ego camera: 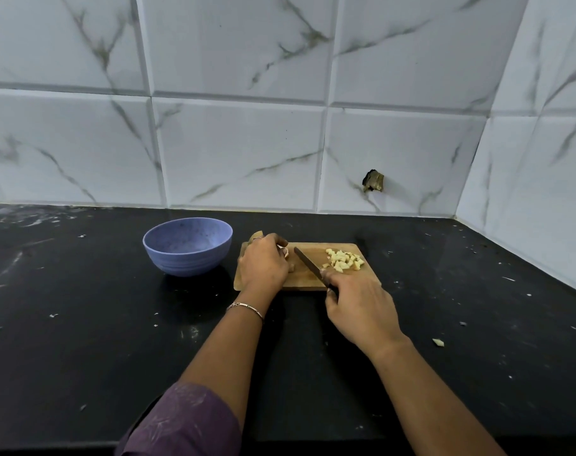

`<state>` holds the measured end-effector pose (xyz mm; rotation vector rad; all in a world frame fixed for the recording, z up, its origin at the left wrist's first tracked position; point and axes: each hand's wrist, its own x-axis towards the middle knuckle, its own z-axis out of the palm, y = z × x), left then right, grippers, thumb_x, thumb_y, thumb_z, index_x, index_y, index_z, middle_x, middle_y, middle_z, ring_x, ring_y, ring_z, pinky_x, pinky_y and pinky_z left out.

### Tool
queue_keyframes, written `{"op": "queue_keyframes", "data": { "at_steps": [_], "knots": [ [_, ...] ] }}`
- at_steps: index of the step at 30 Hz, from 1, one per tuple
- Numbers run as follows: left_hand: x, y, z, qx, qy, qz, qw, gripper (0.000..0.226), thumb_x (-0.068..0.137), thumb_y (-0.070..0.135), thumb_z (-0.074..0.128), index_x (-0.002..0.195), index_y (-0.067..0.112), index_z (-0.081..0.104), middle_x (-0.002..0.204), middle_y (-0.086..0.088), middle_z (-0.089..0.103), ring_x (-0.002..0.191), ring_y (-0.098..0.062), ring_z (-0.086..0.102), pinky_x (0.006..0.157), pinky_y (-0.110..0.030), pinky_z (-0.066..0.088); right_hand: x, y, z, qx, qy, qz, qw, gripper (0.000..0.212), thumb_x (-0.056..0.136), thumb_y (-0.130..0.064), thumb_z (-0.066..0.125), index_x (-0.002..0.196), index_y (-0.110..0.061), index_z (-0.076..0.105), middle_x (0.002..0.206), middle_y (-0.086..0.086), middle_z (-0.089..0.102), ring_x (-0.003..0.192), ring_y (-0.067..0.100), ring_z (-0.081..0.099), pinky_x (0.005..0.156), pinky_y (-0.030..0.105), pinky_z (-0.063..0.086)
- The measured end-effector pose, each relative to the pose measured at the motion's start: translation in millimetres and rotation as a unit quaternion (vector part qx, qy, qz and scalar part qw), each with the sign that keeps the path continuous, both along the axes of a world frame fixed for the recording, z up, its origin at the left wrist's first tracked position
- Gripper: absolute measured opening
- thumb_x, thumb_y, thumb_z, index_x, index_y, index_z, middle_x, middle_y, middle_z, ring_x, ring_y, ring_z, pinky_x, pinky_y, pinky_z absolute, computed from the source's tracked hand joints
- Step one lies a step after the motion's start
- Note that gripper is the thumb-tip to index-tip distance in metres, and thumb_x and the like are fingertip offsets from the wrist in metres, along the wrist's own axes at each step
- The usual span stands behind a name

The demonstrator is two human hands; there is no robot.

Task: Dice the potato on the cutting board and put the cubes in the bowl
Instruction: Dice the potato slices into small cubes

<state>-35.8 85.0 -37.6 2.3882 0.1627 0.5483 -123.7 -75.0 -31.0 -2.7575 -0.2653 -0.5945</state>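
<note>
I see black worktop [82, 324] lying open on both flanks. The lilac speckled bowl [188, 258] stands just left of the wooden cutting board [304, 279], a narrow gap between them; white marble-patterned wall tiles [240, 153] close the back and right.

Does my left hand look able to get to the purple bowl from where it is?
Probably yes: the bowl stands just left of the left hand, nothing between them. But that hand is holding the potato piece on the cutting board.

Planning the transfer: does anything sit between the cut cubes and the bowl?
Yes. The left hand, holding the uncut potato piece, and the knife blade lie between the cubes and the bowl.
</note>
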Motion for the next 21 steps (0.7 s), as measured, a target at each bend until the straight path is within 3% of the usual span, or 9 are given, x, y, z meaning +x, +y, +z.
{"op": "queue_keyframes", "data": {
  "at_steps": [7, 12, 15, 17, 21],
  "knots": [
    [2, 9, 1, -0.029, 0.010, 0.002, 1.000, 0.030, 0.092, 0.009, 0.057, 0.112, 0.029, 0.066, 0.113, 0.000, 0.067, 0.109, -0.021, 0.060, 0.090, -0.038, 0.051, 14, -5, -10, -0.021, -0.002, -0.065, 0.998, 0.045, 0.100, -0.022, 0.049, 0.142, -0.038, 0.050, 0.104, -0.008, 0.065, 0.090, 0.014, 0.063, 0.070, 0.027, 0.047],
    [2, 15, 3, -0.034, 0.025, -0.002, 0.999, 0.031, 0.088, 0.004, 0.055, 0.105, 0.027, 0.068, 0.110, 0.002, 0.069, 0.109, -0.019, 0.061, 0.095, -0.036, 0.050, 17, -6, -14, -0.022, -0.014, -0.078, 0.997, 0.046, 0.100, -0.019, 0.048, 0.143, -0.036, 0.050, 0.106, -0.007, 0.063, 0.092, 0.015, 0.061, 0.068, 0.027, 0.044],
    [2, 17, 1, -0.002, 0.072, -0.035, 0.997, 0.021, 0.087, 0.015, 0.066, 0.097, 0.034, 0.063, 0.122, -0.001, 0.064, 0.117, -0.019, 0.057, 0.099, -0.037, 0.048, 18, -6, -12, -0.018, -0.014, -0.075, 0.997, 0.047, 0.101, -0.021, 0.048, 0.146, -0.037, 0.046, 0.102, -0.007, 0.062, 0.087, 0.013, 0.059, 0.066, 0.026, 0.045],
    [3, 16, -1, 0.038, 0.098, -0.051, 0.993, 0.017, 0.086, 0.029, 0.071, 0.102, 0.031, 0.066, 0.134, -0.003, 0.056, 0.128, -0.020, 0.048, 0.101, -0.040, 0.047, 17, -5, -11, -0.011, -0.019, -0.071, 0.997, 0.047, 0.101, -0.022, 0.048, 0.146, -0.037, 0.046, 0.101, -0.008, 0.062, 0.085, 0.012, 0.058, 0.066, 0.025, 0.045],
    [3, 13, -5, 0.097, 0.102, -0.038, 0.989, 0.025, 0.093, 0.031, 0.063, 0.115, 0.020, 0.068, 0.117, -0.005, 0.062, 0.125, -0.021, 0.048, 0.094, -0.038, 0.050, 13, -2, -8, -0.010, -0.023, -0.055, 0.998, 0.047, 0.102, -0.025, 0.049, 0.147, -0.038, 0.043, 0.097, -0.008, 0.062, 0.078, 0.009, 0.053, 0.065, 0.024, 0.047]
  ]
}}
